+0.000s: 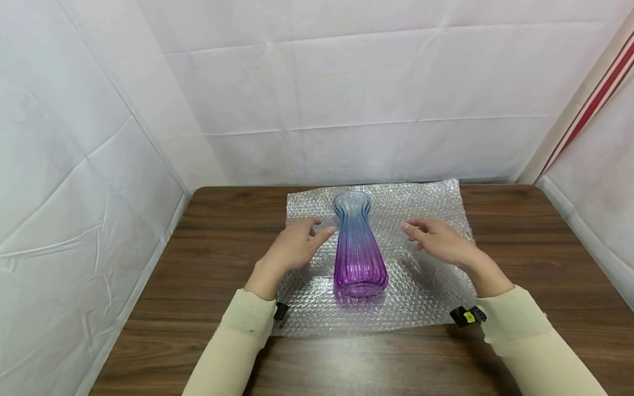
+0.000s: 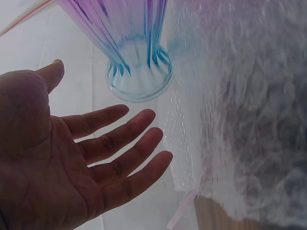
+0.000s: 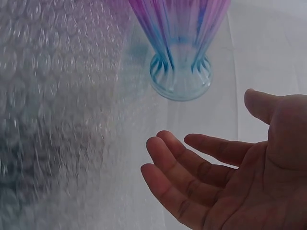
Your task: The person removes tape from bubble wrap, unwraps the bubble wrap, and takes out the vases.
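Note:
A ribbed glass vase (image 1: 359,253), blue at the mouth and purple toward the base, lies on its side on a sheet of bubble wrap (image 1: 416,308). Its mouth points at the back wall and its base faces me. Just left of the neck is my left hand (image 1: 295,242), fingers loosely bent and holding nothing. My right hand (image 1: 441,239) hovers over the wrap on the right, farther from the glass, also with nothing in it. Both wrist views show spread fingers below the vase's clear rim (image 2: 139,91), apart from the glass.
The sheet lies flat on a dark wood table (image 1: 208,264), reaching its back edge. White cloth walls (image 1: 346,88) stand behind and at both sides. A red-striped strip (image 1: 599,99) runs up the right corner. Black straps (image 1: 468,316) show at the cuffs.

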Available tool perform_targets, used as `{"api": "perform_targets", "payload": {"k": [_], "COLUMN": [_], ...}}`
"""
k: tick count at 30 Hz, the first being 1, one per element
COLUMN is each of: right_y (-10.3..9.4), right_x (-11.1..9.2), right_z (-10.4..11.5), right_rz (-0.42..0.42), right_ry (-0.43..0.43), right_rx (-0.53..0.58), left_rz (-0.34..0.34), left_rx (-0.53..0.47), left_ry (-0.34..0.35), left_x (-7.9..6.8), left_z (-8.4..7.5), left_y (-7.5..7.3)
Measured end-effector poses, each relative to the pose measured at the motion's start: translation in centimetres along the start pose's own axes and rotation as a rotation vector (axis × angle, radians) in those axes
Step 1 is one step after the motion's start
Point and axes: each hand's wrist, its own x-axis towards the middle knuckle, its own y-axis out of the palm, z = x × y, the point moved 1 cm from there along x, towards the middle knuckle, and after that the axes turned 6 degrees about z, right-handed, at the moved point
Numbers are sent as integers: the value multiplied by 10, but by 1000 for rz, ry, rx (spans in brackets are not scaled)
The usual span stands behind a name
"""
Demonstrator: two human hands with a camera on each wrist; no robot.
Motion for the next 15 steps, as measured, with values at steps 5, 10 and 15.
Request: {"api": "perform_targets", "payload": {"k": [5,10,15], "right_y": [7,14,21], "right_x": [6,12,18], "right_z": [4,7,13], "right_rz": [11,28,35], "right_ry": [-6,-8,-24], "right_rx": [25,49,46], "left_rz": [16,27,30], "left_rx": [10,6,5], "left_ry": [21,26,15], "left_x": [2,5,6], "left_z": [-6,-9,-11], "left_y": [4,8,13]}}
